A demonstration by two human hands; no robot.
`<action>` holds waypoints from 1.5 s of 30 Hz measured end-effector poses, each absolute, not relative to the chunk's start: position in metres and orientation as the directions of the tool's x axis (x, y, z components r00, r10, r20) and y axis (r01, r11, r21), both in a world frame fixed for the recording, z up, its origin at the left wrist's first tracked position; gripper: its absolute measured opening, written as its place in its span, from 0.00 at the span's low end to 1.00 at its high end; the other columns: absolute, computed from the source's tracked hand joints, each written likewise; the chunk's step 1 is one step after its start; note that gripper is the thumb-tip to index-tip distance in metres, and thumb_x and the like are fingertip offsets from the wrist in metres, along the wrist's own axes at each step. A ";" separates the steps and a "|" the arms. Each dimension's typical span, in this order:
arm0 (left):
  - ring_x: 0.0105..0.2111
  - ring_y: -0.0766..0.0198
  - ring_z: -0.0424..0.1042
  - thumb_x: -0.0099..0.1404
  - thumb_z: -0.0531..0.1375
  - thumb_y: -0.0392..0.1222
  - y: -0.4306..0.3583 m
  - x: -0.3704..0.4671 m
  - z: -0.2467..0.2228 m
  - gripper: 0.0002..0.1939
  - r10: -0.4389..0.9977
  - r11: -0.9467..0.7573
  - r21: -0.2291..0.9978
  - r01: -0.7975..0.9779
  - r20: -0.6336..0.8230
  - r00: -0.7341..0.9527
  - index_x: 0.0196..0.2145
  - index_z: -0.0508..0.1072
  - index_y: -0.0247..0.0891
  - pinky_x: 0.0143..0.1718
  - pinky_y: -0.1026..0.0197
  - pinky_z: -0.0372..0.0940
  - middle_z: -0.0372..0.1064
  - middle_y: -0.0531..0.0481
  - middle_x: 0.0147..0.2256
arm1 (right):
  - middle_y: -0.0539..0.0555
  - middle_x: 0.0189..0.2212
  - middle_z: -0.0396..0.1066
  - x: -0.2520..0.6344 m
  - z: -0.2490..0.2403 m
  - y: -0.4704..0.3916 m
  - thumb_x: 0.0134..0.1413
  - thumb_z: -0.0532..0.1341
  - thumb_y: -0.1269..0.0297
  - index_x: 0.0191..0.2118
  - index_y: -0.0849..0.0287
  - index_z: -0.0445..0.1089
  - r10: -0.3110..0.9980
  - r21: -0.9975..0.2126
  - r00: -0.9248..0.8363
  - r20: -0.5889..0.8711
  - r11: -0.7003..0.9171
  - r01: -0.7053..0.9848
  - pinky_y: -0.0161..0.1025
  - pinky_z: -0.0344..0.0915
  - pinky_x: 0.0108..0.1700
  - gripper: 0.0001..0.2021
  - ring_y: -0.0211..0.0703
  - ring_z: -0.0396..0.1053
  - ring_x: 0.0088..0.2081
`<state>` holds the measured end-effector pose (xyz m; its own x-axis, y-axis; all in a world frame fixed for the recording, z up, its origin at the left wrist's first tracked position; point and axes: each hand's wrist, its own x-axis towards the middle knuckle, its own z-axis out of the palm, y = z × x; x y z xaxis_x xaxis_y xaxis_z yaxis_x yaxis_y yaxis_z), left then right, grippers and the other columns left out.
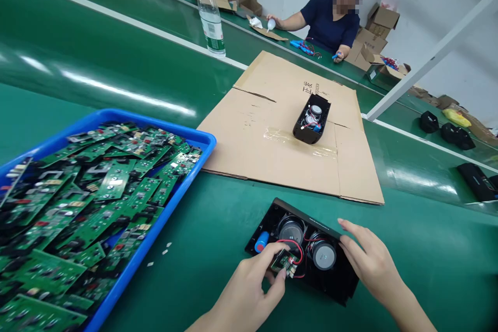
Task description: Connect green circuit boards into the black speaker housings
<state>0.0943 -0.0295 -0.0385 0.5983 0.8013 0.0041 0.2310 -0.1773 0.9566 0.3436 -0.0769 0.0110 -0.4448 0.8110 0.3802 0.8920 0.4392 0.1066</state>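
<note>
Through the head camera I have the left hand (252,285) nearest, thumb and forefinger closed in a pinch on a small circuit board (283,262) with red wires (301,251), over the near side of an open black housing (330,282). The right hand (369,262) lies at the housing's right end, fingers stretched out and slightly parted along its far edge; its thumb is hidden, so I cannot tell whether it clamps. Inside the walls sit two round speakers (291,231), with a blue cylinder (262,241) by the left end. The housing rests at a slant on the green tabletop (218,218), and a strip of that surface gives me room between it and the blue tray (202,137) on the left, heaped with green boards (112,181); pale scraps (165,252) lie near the tray's rim. Beyond a narrower green gap comes the near edge of a cardboard sheet (241,135), with a second black housing (307,135) well inside its borders. Past its far left corner stands a bottle (212,23); across the line, a person (330,21) sits at the far bench.
</note>
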 end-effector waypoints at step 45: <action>0.22 0.61 0.76 0.56 0.56 0.39 -0.005 0.117 0.000 0.07 0.944 -0.017 0.977 0.211 -0.054 0.325 0.31 0.73 0.38 0.23 0.66 0.72 0.76 0.52 0.23 | 0.51 0.28 0.71 0.269 -0.004 -0.054 0.58 0.56 0.71 0.31 0.57 0.71 0.973 -0.793 0.101 0.206 0.106 0.600 0.35 0.67 0.32 0.08 0.41 0.67 0.32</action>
<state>0.1175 -0.0047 0.0004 0.3250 0.9442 -0.0539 0.2107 -0.0167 0.9774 0.2688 -0.0538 -0.0037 0.1008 0.9733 0.2060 0.6004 0.1056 -0.7927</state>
